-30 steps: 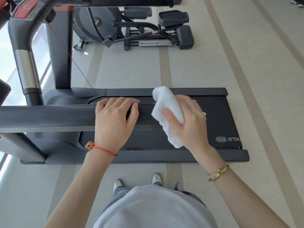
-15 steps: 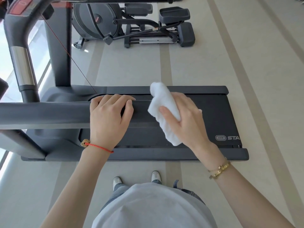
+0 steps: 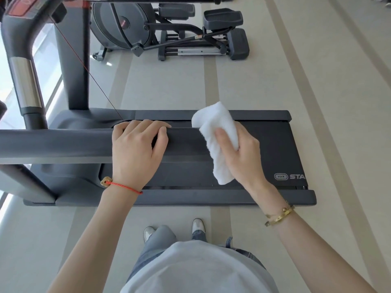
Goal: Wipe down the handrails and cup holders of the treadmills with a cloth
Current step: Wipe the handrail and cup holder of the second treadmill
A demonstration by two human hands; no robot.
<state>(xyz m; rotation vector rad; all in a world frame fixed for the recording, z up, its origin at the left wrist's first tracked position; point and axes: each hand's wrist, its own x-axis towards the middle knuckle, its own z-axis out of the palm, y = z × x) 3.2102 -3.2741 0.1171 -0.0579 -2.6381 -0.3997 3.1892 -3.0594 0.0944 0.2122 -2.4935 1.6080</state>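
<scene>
Cloth first: the folded white terry cloth (image 3: 215,140) sits wrapped over the far end of the dark grey padded side handrail (image 3: 63,142) of the treadmill, gripped in the right hand (image 3: 239,153) with the thumb on top and the fingers curled round behind. The left hand (image 3: 135,151) lies flat on the same rail just beside the cloth, fingers together and draped over the far edge, thumb tucked against the rail; it holds nothing.

To do this stroke well, I judge the cloth should keep hugging the rail on top, far side and underside at once, so one pass cleans the whole girth. The left hand covers a stretch of rail, so it would need lifting or sliding left for the cloth to reach under it. Steady pressure and overlapping passes towards the console should suit the padding.

Below lies the black running belt (image 3: 264,149) inside its grey deck frame (image 3: 211,197). The upright handle with a chrome sleeve (image 3: 25,85) stands at the left. A grey elliptical trainer (image 3: 169,30) stands well apart on the pale striped floor (image 3: 317,70). No cup holder shows clearly.
</scene>
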